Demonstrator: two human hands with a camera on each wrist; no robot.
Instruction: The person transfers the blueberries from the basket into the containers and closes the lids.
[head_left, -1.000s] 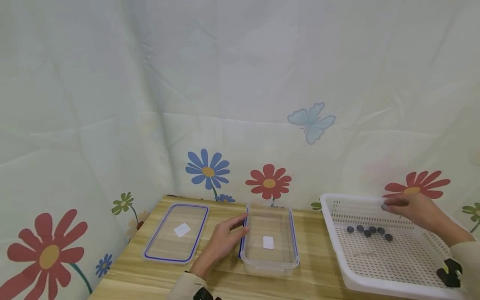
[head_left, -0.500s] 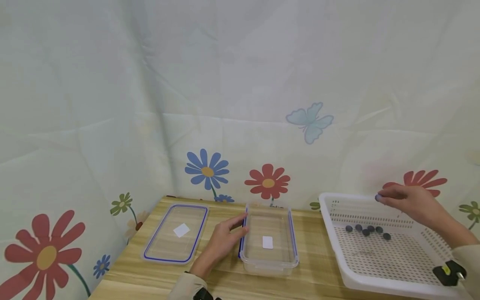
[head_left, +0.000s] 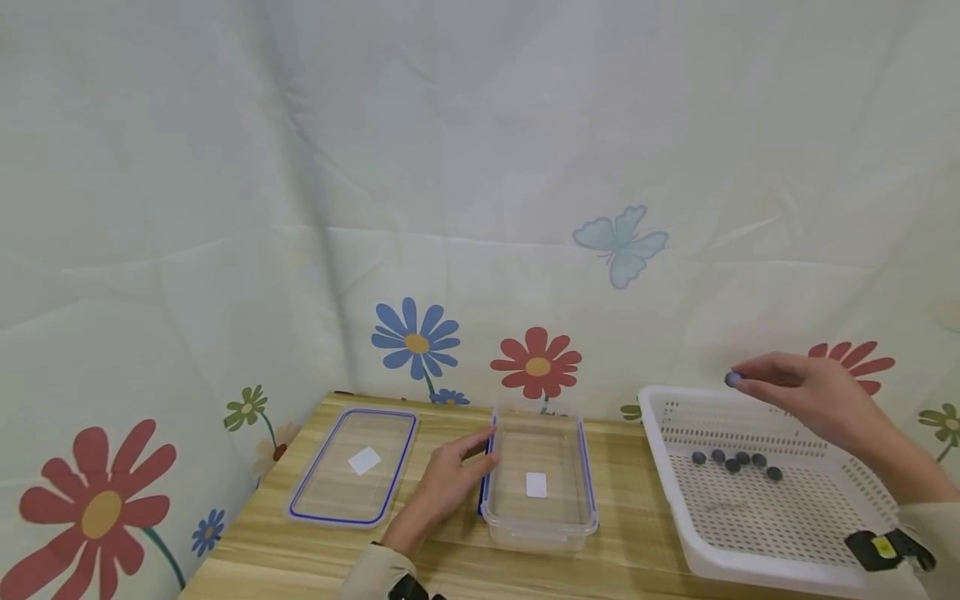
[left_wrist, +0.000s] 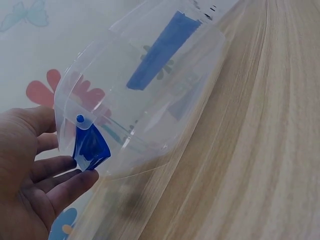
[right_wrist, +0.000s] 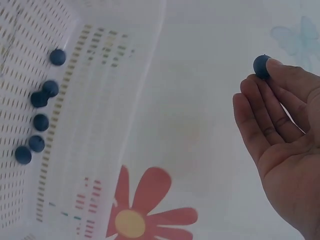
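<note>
My right hand (head_left: 817,398) pinches a blueberry (head_left: 732,379) between thumb and fingertips, above the back rim of a white plastic basket (head_left: 678,508). In the right wrist view the same blueberry (right_wrist: 261,66) shows at the fingertips. Several more blueberries (head_left: 732,465) lie on the basket's perforated floor. My left hand (head_left: 442,483) rests against the left side of a clear lidless food container (head_left: 540,529), its fingertips touching the wall. In the left wrist view those fingers lie beside a hanging blue latch (left_wrist: 91,147).
A clear lid (head_left: 330,500) with a blue seal and a white label lies on the wooden table (head_left: 630,500), left of the left hand. Behind the table hangs a pale curtain (head_left: 480,167) printed with flowers and a butterfly.
My right hand has lifted the blueberry up and to the left, from over the basket's inside to just above its back rim. The left hand and the container have stayed put.
</note>
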